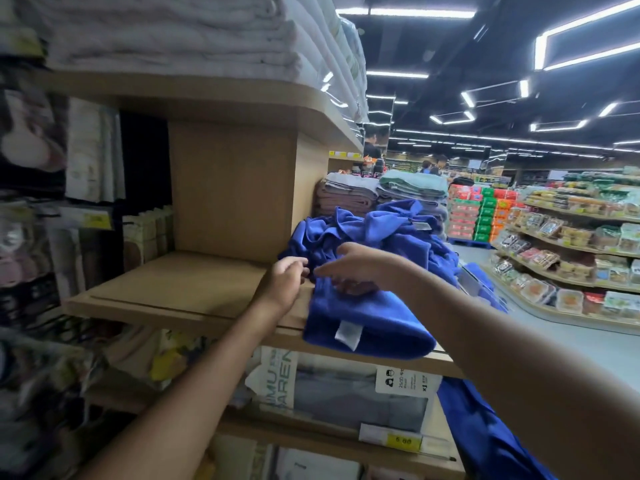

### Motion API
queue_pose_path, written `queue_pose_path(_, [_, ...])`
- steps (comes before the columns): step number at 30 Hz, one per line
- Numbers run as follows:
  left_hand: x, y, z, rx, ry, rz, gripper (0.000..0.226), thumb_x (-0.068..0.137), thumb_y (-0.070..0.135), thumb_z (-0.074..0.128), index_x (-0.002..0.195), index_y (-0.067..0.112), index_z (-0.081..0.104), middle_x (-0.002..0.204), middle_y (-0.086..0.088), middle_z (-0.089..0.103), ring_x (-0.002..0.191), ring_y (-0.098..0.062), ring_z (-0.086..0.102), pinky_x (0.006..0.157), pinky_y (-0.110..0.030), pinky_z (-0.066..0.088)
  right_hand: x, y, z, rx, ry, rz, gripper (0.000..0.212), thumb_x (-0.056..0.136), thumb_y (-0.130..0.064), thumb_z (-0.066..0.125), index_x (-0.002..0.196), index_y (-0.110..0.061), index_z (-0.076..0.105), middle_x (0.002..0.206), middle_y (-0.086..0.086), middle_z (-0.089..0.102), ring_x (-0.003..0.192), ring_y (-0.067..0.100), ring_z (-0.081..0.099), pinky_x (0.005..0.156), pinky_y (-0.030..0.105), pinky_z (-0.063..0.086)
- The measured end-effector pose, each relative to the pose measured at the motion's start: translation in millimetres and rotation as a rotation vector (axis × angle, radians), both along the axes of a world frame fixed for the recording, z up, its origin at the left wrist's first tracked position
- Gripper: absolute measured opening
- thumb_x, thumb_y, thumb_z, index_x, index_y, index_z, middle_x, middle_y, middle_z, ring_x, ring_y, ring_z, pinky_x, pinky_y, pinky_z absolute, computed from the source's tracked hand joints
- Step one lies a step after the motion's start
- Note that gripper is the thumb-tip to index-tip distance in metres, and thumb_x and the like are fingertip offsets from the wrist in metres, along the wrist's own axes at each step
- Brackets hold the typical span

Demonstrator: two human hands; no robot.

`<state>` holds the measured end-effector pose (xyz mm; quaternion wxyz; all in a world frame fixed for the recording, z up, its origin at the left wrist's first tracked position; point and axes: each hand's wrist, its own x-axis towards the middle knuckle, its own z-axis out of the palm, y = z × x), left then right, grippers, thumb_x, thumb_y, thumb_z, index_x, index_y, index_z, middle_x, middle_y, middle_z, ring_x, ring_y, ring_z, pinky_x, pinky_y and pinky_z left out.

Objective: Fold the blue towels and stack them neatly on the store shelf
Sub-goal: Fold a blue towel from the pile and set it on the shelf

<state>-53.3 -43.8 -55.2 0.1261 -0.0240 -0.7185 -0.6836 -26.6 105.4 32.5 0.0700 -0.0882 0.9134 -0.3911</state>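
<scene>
- A folded blue towel (367, 323) lies at the wooden shelf's (173, 292) front edge, with crumpled blue towels (374, 233) heaped behind.
- The right hand (349, 268) rests on it, fingers spread and holding nothing.
- The left hand (287, 282) has its fingers curled at the towel's edge; whether they grip it is unclear.

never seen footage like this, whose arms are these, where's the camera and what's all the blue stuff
No machine here: a person wears one wide-angle camera on the head, so you see their own two arms reaching forward. They stand at a wooden store shelf. A folded blue towel with a white tag lies at its front edge; a heap of unfolded blue towels sits behind it. The right hand rests on the folded towel, fingers spread. The left hand is at the towel's left edge, fingers curled; whether it holds cloth I cannot tell.
</scene>
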Motion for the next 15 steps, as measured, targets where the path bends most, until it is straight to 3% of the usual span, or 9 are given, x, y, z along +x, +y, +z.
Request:
queue_pose_path(3, [5, 3, 3, -0.128, 0.064, -0.008, 0.026, 0.103, 0.019, 0.043, 0.115, 0.016, 0.065, 0.124, -0.010, 0.066, 0.108, -0.019, 0.060, 0.095, -0.038, 0.047, 1, 14, -11, 0.067, 0.269, -0.054, 0.025, 0.095, -0.028, 0.062, 0.091, -0.005, 0.055, 0.091, 0.020, 0.070, 0.077, 0.033, 0.070, 0.077, 0.047, 0.060])
queue_pose_path(6, [18, 13, 22, -0.407, 0.148, -0.050, 0.061, 0.085, 0.036, 0.039, 0.141, 0.018, 0.055, 0.143, 0.001, 0.057, 0.134, -0.018, 0.050, 0.112, -0.032, 0.038, 8, 49, -16, 0.245, 0.484, -0.016, 0.034, 0.101, -0.024, 0.050, 0.113, 0.005, 0.062, 0.115, 0.022, 0.069, 0.110, 0.039, 0.062, 0.095, 0.047, 0.049])
queue_pose_path(8, [24, 32, 37, -0.638, 0.202, -0.074, 0.068, 0.082, 0.036, 0.034, 0.148, 0.024, 0.047, 0.155, 0.004, 0.045, 0.142, -0.017, 0.041, 0.114, -0.030, 0.032, 13, 68, -21, 0.352, 0.435, 0.044, 0.040, 0.106, -0.026, 0.045, 0.133, 0.001, 0.057, 0.142, 0.012, 0.058, 0.135, 0.031, 0.048, 0.112, 0.041, 0.035])
queue_pose_path(10, [22, 52, 38, -0.911, 0.223, -0.149, 0.061, 0.094, 0.028, 0.033, 0.154, 0.020, 0.037, 0.163, 0.000, 0.032, 0.150, -0.017, 0.027, 0.121, -0.036, 0.024, 16, 75, -32, 0.503, 0.367, 0.105, 0.048, 0.109, -0.030, 0.038, 0.148, -0.002, 0.044, 0.159, 0.008, 0.038, 0.151, 0.025, 0.028, 0.121, 0.035, 0.019])
queue_pose_path(12, [16, 62, 26, -1.136, 0.163, -0.175, 0.053, 0.102, 0.024, 0.029, 0.155, 0.014, 0.032, 0.165, -0.003, 0.026, 0.152, -0.019, 0.020, 0.123, -0.042, 0.019, 18, 76, -43, 0.611, 0.304, 0.123, 0.056, 0.110, -0.035, 0.031, 0.159, -0.009, 0.026, 0.169, 0.006, 0.017, 0.156, 0.019, 0.011, 0.125, 0.033, 0.008])
queue_pose_path(15, [10, 55, 7, -1.219, 0.014, -0.210, 0.059, 0.105, 0.034, 0.022, 0.160, 0.011, 0.020, 0.169, -0.004, 0.013, 0.155, -0.018, 0.010, 0.126, -0.042, 0.012, 20, 76, -53, 0.700, 0.235, 0.128, 0.061, 0.110, -0.044, 0.023, 0.163, -0.019, 0.009, 0.171, -0.003, 0.001, 0.157, 0.011, -0.002, 0.126, 0.035, -0.002])
